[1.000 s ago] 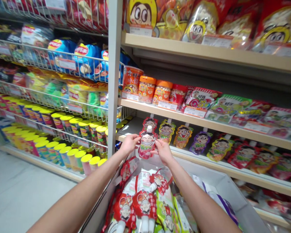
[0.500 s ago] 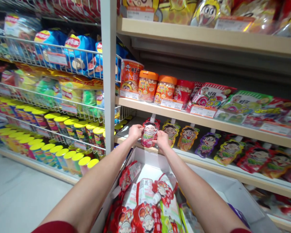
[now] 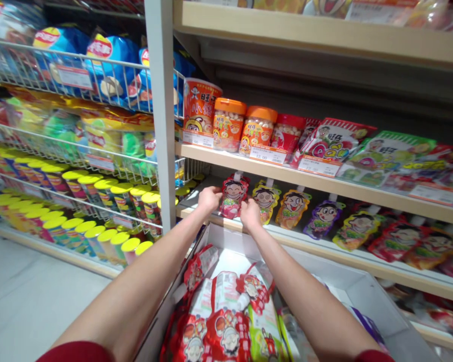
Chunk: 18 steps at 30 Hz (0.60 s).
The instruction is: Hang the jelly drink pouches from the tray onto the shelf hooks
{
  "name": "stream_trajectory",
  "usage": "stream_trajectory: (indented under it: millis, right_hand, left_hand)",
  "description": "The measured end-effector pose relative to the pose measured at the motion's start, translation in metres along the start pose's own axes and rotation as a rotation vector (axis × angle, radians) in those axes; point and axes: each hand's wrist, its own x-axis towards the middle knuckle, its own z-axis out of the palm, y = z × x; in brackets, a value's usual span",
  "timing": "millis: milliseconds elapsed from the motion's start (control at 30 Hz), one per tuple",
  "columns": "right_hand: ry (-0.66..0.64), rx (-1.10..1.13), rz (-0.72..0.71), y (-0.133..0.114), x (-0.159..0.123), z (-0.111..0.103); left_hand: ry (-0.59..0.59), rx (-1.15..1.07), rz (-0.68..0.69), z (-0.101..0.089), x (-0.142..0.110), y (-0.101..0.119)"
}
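Note:
A red spouted drink pouch (image 3: 232,197) with a cartoon face hangs at the left end of a row under the wooden shelf (image 3: 324,185). My left hand (image 3: 208,198) pinches its left edge and my right hand (image 3: 250,213) grips its right edge. The pouch's white cap is tucked up at the rail below the shelf. Beside it hang a yellow pouch (image 3: 265,200), an orange pouch (image 3: 291,206) and a purple pouch (image 3: 322,217).
A white bin (image 3: 347,281) below my arms holds several red and green pouches (image 3: 226,322). Orange-lidded jars (image 3: 229,123) stand on the shelf above. A grey upright post (image 3: 160,115) divides off wire racks (image 3: 79,75) of chip bags and yellow-lidded cans (image 3: 98,211) on the left.
Both hands have carried the red pouch up and away from the bin to the hanging row under the shelf; its cap now sits at the rail.

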Motion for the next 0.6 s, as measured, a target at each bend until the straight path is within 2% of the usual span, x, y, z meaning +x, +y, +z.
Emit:
stream_trajectory:
  millis: [67,167,333,433,600]
  right_hand:
    - [-0.023,-0.051,-0.098,0.001,-0.021,-0.008]
    - [-0.129,-0.030,-0.242,0.011,-0.065,-0.016]
    - [-0.365,-0.080,-0.372,0.027,-0.138,-0.020]
    - [-0.474,-0.133,-0.425,0.021,-0.160,-0.020]
    - [-0.589,-0.329,-0.399,0.011,-0.177,-0.010]
  left_hand:
    - [-0.035,-0.023,0.040,-0.007,-0.022,-0.002]
    - [-0.151,0.049,0.114,-0.019,-0.062,-0.009]
    - [-0.317,0.532,0.161,-0.038,-0.121,-0.019]
    - [-0.322,0.798,0.140,-0.044,-0.142,-0.019]
    - [-0.291,0.963,0.134,-0.045,-0.161,-0.007]
